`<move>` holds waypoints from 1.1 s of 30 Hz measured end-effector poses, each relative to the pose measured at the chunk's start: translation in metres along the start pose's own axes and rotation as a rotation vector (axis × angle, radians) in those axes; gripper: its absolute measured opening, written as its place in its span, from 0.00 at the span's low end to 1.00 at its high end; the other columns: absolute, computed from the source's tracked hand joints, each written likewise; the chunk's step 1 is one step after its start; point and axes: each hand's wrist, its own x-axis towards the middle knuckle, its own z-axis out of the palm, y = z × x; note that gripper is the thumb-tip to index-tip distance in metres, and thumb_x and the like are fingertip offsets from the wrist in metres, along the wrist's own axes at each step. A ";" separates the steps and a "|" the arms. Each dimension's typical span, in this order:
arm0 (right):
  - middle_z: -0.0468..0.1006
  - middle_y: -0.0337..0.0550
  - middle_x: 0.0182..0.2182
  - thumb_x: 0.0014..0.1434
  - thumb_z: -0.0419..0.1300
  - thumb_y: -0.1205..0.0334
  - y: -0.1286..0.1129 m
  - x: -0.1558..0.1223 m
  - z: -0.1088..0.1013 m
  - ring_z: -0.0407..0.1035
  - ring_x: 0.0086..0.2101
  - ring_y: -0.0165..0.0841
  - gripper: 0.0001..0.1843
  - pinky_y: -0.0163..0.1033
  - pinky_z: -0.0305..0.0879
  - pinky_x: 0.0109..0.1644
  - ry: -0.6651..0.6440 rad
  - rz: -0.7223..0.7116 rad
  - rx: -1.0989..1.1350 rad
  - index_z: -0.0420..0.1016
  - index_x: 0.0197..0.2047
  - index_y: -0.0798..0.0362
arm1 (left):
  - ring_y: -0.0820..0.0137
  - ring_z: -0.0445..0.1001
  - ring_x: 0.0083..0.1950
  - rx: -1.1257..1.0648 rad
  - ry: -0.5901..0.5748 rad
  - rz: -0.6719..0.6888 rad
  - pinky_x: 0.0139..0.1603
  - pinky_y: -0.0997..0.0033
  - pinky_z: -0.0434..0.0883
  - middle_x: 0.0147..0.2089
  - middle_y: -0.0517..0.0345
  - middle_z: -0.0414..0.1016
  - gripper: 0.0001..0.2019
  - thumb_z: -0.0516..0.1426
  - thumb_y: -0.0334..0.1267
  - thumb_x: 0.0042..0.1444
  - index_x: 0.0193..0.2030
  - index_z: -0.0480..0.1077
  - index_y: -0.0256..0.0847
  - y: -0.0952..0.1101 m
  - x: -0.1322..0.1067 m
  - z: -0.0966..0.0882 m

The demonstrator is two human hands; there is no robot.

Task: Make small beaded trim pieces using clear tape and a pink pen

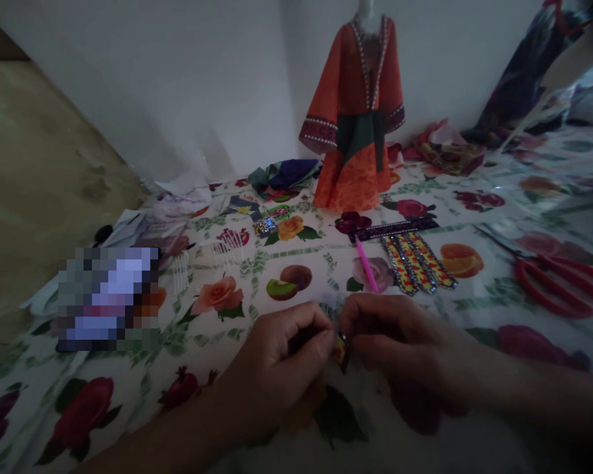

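Observation:
Both hands meet low in the middle of the head view, above the printed tablecloth. Between their fingertips is a small piece of yellow-and-red patterned trim [342, 352] with a dark edge, mostly hidden by the fingers. My left hand [289, 352] pinches it with thumb and forefinger. From the other side my right hand [400, 339] has its fingers closed on it too. Beyond the right hand lie several matching trim strips [418, 263] with shiny borders, below a dark studded band [395, 228]. A pink pen-like stick [367, 264] rests beside them.
Red-handled scissors [553, 280] lie at the right. A small dress form in an orange robe [356, 125] stands at the back. Folded cloth [286, 176] and crumpled fabric [445, 148] lie along the wall. A pixelated phone-like object [109, 299] sits at the left near white bead strands [180, 272].

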 end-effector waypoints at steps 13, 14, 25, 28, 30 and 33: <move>0.62 0.29 0.19 0.65 0.56 0.66 0.007 0.000 0.000 0.57 0.19 0.20 0.06 0.23 0.52 0.20 0.030 -0.069 -0.110 0.69 0.34 0.53 | 0.77 0.64 0.26 0.013 -0.036 0.065 0.25 0.78 0.59 0.26 0.64 0.68 0.09 0.54 0.37 0.63 0.31 0.67 0.39 0.001 0.001 0.003; 0.62 0.30 0.19 0.65 0.57 0.66 0.007 0.000 0.000 0.57 0.19 0.20 0.06 0.23 0.52 0.20 0.037 -0.082 -0.112 0.69 0.34 0.53 | 0.77 0.64 0.26 0.002 -0.040 0.057 0.25 0.78 0.59 0.26 0.64 0.68 0.09 0.54 0.37 0.63 0.31 0.67 0.39 0.000 0.001 0.003; 0.66 0.34 0.23 0.67 0.55 0.58 -0.003 -0.005 -0.004 0.61 0.24 0.24 0.13 0.26 0.57 0.23 0.002 -0.018 -0.066 0.69 0.31 0.53 | 0.74 0.68 0.25 -0.045 -0.042 -0.013 0.24 0.77 0.60 0.25 0.62 0.71 0.12 0.54 0.45 0.64 0.33 0.66 0.40 -0.002 0.000 0.001; 0.70 0.36 0.26 0.67 0.55 0.56 -0.004 -0.006 -0.003 0.62 0.25 0.24 0.15 0.26 0.59 0.25 0.026 -0.002 -0.031 0.69 0.30 0.53 | 0.74 0.69 0.25 -0.064 -0.046 -0.031 0.24 0.76 0.61 0.26 0.61 0.71 0.13 0.54 0.46 0.65 0.33 0.66 0.40 -0.002 0.000 0.002; 0.69 0.36 0.25 0.67 0.55 0.57 -0.003 -0.005 -0.002 0.62 0.24 0.24 0.13 0.26 0.58 0.24 0.030 -0.021 -0.043 0.70 0.32 0.53 | 0.73 0.69 0.25 -0.049 -0.049 -0.032 0.24 0.76 0.61 0.26 0.61 0.71 0.13 0.54 0.46 0.65 0.33 0.66 0.40 -0.002 0.000 0.002; 0.66 0.34 0.22 0.66 0.56 0.60 0.000 -0.001 -0.002 0.61 0.22 0.23 0.10 0.25 0.57 0.22 0.018 -0.035 -0.102 0.71 0.34 0.54 | 0.73 0.69 0.25 -0.027 -0.057 -0.026 0.24 0.76 0.61 0.25 0.62 0.71 0.11 0.54 0.44 0.65 0.34 0.68 0.40 -0.003 -0.001 0.002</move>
